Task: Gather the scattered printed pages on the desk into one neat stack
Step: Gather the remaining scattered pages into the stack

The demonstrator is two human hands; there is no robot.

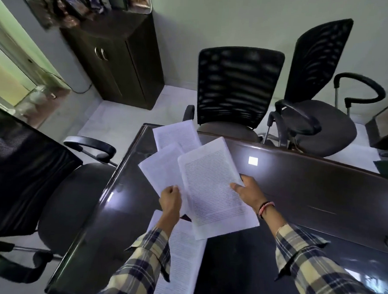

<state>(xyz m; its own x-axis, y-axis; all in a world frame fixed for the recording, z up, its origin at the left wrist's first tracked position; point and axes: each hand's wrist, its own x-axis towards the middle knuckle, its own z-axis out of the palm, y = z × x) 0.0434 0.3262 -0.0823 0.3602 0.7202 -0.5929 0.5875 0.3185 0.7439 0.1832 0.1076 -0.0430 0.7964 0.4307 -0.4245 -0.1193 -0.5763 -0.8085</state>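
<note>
Several white printed pages lie on the dark glossy desk. My right hand grips the right edge of a large printed page, thumb on top, with more sheets under it. My left hand pinches the lower edge of a second page to its left. A third page lies flat at the desk's far corner. Another page lies near me, partly hidden under my left forearm.
A mesh office chair stands behind the desk, a second chair to its right, and a third chair close to the desk's left edge. A dark wooden cabinet stands in the corner.
</note>
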